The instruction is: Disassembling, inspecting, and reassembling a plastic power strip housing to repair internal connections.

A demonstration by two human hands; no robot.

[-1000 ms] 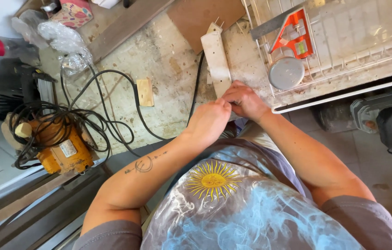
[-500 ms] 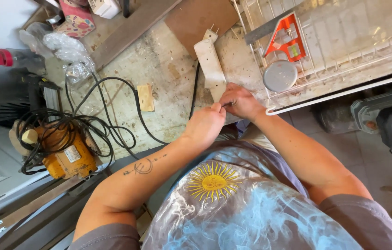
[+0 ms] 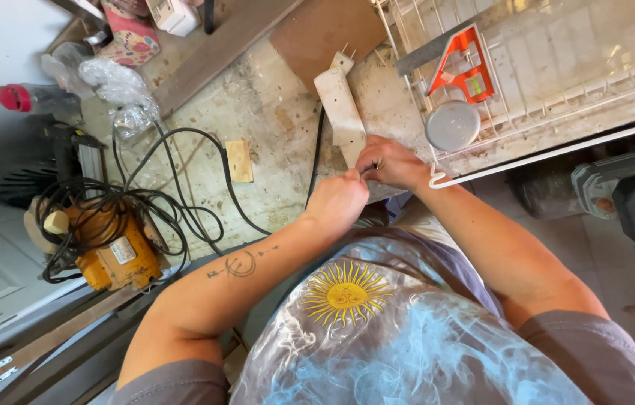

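A long white strip with two prongs at its far end lies on the dusty workbench. Both my hands meet at its near end. My left hand is curled into a loose fist with its fingertips pressed against that end. My right hand pinches the same spot from the right. Whatever small part sits between the fingertips is hidden. A black cable runs along the strip's left side towards my left hand.
A white wire rack at the right carries an orange triangular square and a round grey lid. A small wooden block lies left of the hands. An orange machine wrapped in black cables sits at the left, a plastic bag behind it.
My hands have shifted a little along the strip's near end and the fingertips have drawn closer together. The view has tilted slightly.
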